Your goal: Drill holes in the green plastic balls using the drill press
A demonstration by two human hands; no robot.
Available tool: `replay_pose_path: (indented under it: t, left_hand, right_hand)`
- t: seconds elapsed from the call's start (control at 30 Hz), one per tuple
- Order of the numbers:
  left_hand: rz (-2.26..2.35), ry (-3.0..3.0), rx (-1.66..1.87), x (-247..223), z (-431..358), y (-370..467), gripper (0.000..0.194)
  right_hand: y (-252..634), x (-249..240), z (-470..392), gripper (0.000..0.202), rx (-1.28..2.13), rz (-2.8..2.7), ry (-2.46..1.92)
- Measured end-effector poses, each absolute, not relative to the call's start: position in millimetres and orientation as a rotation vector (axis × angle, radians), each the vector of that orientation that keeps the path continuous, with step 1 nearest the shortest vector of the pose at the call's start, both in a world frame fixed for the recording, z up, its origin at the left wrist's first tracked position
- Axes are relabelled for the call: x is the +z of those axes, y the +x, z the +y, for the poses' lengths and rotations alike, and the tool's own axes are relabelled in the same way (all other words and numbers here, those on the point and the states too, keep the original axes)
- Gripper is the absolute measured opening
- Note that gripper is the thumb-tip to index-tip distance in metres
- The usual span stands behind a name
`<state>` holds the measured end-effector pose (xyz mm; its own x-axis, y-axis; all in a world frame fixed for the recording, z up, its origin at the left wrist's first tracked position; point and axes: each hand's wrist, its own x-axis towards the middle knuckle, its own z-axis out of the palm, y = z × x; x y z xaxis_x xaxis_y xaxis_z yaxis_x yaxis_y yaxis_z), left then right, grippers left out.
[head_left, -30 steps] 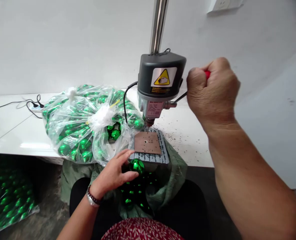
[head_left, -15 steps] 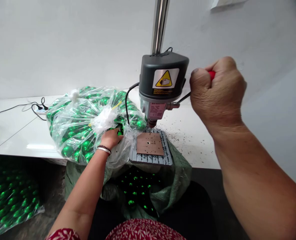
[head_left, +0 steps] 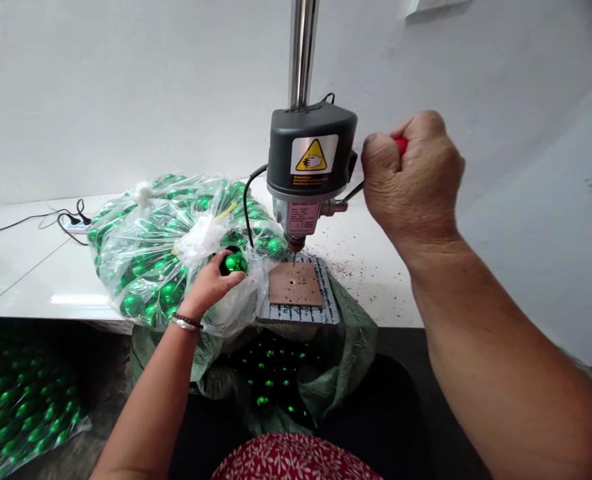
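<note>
The left hand (head_left: 211, 283) over there has its thumb and fingers curled round a shiny green ball (head_left: 236, 265), gripping it at the opening of a big clear plastic bag (head_left: 151, 247). A bracelet (head_left: 187, 323) circles that wrist. The bag bulges with more balls of the same green, its top bunched up white next to the fingers.

Over on the other side, the right hand (head_left: 413, 180) is closed in a fist around a red knob (head_left: 402, 145) at the end of the drill's lever. The dark drill (head_left: 311, 150) hangs on its shiny pole (head_left: 303, 60), a yellow warning triangle on the front. Its bit points down above a brown square board (head_left: 296, 293) with a small hole near the middle, lying on the grooved metal base (head_left: 331, 312). Dark crumbs dot the board and the white table (head_left: 31, 267) to its right.

Below the table edge, a green sack (head_left: 351, 353) gapes open with green balls inside. Another bag of balls (head_left: 21, 407) sits low at the far left, and a power strip (head_left: 76, 228) lies beside the big bag.
</note>
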<state>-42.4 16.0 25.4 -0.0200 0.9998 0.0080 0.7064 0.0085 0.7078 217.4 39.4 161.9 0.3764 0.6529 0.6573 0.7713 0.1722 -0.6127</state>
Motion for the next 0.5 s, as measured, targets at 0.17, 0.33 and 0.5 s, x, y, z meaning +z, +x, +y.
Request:
replay_pose_path:
  t: [0.17, 0.33, 0.5]
  left_hand:
    - [1.043, 1.074, 1.036, 17.4, -8.8, -18.9, 0.068]
    - [0.962, 0.923, 0.988, 13.1, -9.2, 8.4, 0.049]
    - [1.204, 1.181, 1.042, 6.9, 3.8, 26.0, 0.051]
  right_hand:
    - [218.0, 162.4, 39.0, 0.015, -0.128, -1.318, -1.516]
    - [217.9, 163.0, 38.8, 0.016, -0.124, -1.33, -1.523]
    - [217.5, 165.3, 37.4, 0.019, -0.086, -1.342, -1.544]
